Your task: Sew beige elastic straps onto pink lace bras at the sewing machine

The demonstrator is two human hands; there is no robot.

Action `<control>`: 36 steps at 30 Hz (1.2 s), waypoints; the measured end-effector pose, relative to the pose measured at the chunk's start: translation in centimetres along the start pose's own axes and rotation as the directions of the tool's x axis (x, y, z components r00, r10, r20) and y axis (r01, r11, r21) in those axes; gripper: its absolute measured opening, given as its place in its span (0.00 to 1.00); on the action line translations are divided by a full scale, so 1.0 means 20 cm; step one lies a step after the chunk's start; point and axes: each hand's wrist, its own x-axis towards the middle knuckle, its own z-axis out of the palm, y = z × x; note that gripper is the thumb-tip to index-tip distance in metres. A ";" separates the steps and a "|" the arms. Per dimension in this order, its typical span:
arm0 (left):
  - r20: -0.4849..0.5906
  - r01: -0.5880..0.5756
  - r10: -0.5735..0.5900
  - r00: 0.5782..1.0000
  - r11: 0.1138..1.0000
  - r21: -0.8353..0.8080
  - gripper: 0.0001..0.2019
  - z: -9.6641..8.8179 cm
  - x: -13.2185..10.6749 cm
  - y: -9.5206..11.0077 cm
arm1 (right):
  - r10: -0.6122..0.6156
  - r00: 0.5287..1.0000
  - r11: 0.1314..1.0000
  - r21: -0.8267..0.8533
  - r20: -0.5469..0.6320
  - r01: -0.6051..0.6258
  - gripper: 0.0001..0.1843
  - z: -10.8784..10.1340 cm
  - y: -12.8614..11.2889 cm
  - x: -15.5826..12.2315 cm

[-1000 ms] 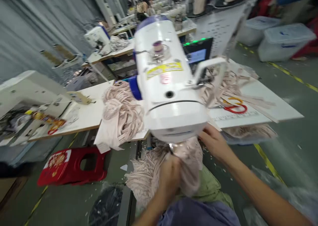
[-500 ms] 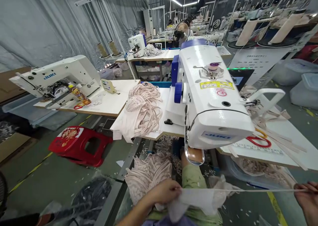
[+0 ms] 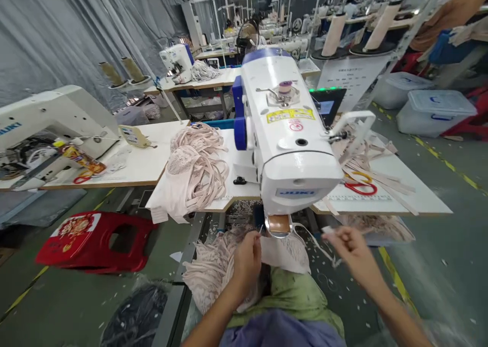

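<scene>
My left hand (image 3: 247, 260) is closed on the edge of a pale pink lace garment piece (image 3: 285, 253), just below and left of the sewing machine's (image 3: 301, 171) head. The piece hangs above my lap. A thin pale strap (image 3: 314, 240) loops from it to the right. To the right of the machine head, my right hand (image 3: 351, 245) pinches a small white tab of material (image 3: 328, 230). Whether this tab joins the strap cannot be made out. Below my left hand lies a heap of pale pink lace pieces (image 3: 206, 270).
Left of the machine, a pile of pink garments (image 3: 196, 169) covers the table end. Red scissors (image 3: 360, 188) and loose straps (image 3: 389, 176) lie on the right side. A red stool (image 3: 95, 240) and another sewing machine (image 3: 57, 128) stand left. Lidded plastic boxes (image 3: 438, 113) are at right.
My hands have come up towards the machine head, and my right hand has moved inward. The long, taut strand between them is now slack and looped. The view has turned right.
</scene>
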 end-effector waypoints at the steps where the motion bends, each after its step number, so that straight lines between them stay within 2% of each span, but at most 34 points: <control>1: 0.076 -0.055 0.057 0.996 0.998 -0.022 0.13 -0.02 -0.02 0.04 | -0.005 0.996 1.000 -0.026 0.090 0.008 0.21 0.08 -0.05 -0.07; 3: 0.204 -0.130 0.143 0.969 0.989 -0.077 0.13 -0.06 -0.05 0.11 | -0.041 0.966 0.993 -0.099 0.256 0.069 0.17 0.19 -0.18 -0.17; 6: 0.315 -0.168 0.203 0.927 0.976 -0.136 0.14 -0.16 -0.06 0.23 | -0.113 0.883 0.964 -0.167 0.457 0.209 0.09 0.27 -0.38 -0.23; 8: 0.406 -0.190 0.222 0.887 0.975 -0.118 0.15 -0.23 -0.06 0.30 | -0.163 0.838 0.941 -0.174 0.520 0.291 0.05 0.29 -0.48 -0.23; 11: 0.482 -0.237 0.241 0.842 0.969 -0.071 0.15 -0.29 -0.05 0.36 | -0.225 0.787 0.892 -0.203 0.575 0.403 0.02 0.32 -0.57 -0.23; 14: 0.447 -0.307 0.290 0.846 0.951 -0.036 0.11 -0.28 -0.05 0.39 | -0.226 0.754 0.871 -0.219 0.617 0.440 0.01 0.33 -0.63 -0.23; 18: 0.294 -0.459 0.434 0.851 0.889 0.016 0.14 -0.26 -0.06 0.43 | -0.136 0.763 0.913 -0.219 0.632 0.345 0.03 0.33 -0.70 -0.21; 21: 0.190 -0.509 0.493 0.849 0.859 0.045 0.16 -0.23 -0.08 0.45 | -0.106 0.745 0.937 -0.186 0.658 0.297 0.08 0.32 -0.71 -0.19; 24: 0.158 -0.485 0.471 0.868 0.872 0.066 0.16 -0.19 -0.10 0.42 | -0.093 0.746 0.960 -0.139 0.659 0.242 0.12 0.33 -0.69 -0.17; 27: 0.229 -0.420 0.402 0.887 0.907 0.037 0.15 -0.17 -0.10 0.36 | -0.032 0.770 0.992 -0.077 0.637 0.105 0.15 0.32 -0.66 -0.15; 29: 0.296 -0.391 0.378 0.877 0.920 -0.016 0.13 -0.18 -0.10 0.33 | 0.049 0.812 0.999 -0.039 0.582 -0.032 0.18 0.31 -0.62 -0.12; 31: 0.326 -0.407 0.405 0.854 0.911 -0.065 0.12 -0.21 -0.08 0.32 | 0.111 0.853 0.992 -0.012 0.509 -0.123 0.20 0.30 -0.58 -0.10; 33: 0.339 -0.448 0.437 0.833 0.893 -0.050 0.13 -0.23 -0.07 0.34 | 0.053 0.858 0.998 -0.016 0.510 -0.053 0.20 0.29 -0.54 -0.08; 34: 0.352 -0.468 0.445 0.824 0.884 -0.023 0.12 -0.25 -0.07 0.35 | -0.026 0.835 0.999 -0.020 0.550 0.044 0.18 0.29 -0.54 -0.08; 36: 0.374 -0.509 0.461 0.804 0.860 0.035 0.10 -0.26 -0.07 0.37 | -0.192 0.723 0.964 -0.011 0.663 0.266 0.13 0.30 -0.55 -0.09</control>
